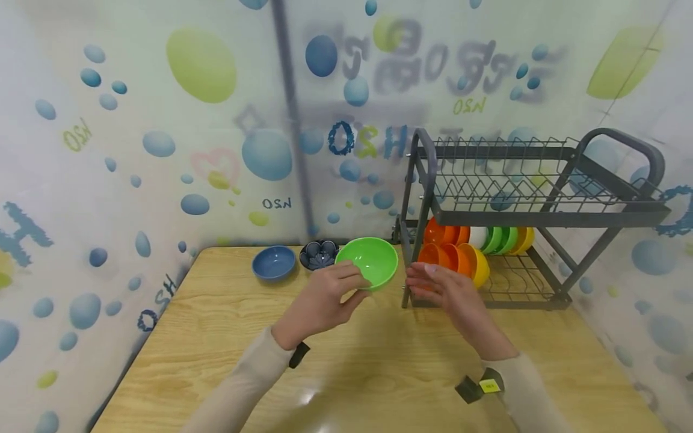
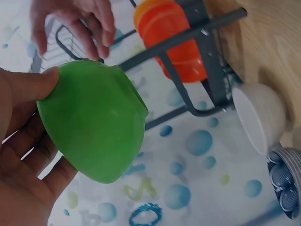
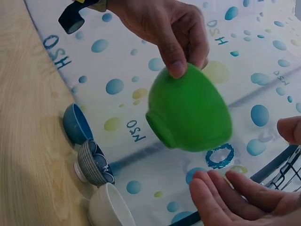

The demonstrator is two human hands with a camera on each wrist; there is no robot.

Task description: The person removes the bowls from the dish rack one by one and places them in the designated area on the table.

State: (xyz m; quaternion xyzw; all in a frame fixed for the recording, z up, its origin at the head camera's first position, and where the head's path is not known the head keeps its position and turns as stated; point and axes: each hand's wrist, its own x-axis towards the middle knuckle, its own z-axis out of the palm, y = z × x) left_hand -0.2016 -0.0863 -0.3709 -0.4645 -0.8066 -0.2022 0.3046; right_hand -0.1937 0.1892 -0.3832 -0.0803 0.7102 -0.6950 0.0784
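- The green bowl [image 1: 373,258] was held up at the middle of the head view, above the tabletop [image 1: 216,367], tilted with its mouth toward that camera.
- The left hand [image 1: 325,297] pinched it by the near rim, thumb against the outer wall; the right hand [image 1: 455,297] held nothing, its fingers nearly straight, just beside the bowl.
- To my eye, a one-sided pinch on smooth walls could let the bowl swing; bringing the right hand under the far side before turning it would steady it, and the knuckles should keep off the rack [image 1: 530,218] at the right of the frame.
- Orange bowls [image 1: 459,260] crowded the rack's lower tier near the right hand, so I would have moved slowly there.
- Left of centre stood a blue bowl [image 1: 274,264] and a patterned bowl [image 1: 319,257].
- The right wrist view showed what the head view largely hid: a white bowl [image 3: 109,207] beside the patterned one, and the green bowl's foot [image 3: 159,131]. Only the head view gave its inside.
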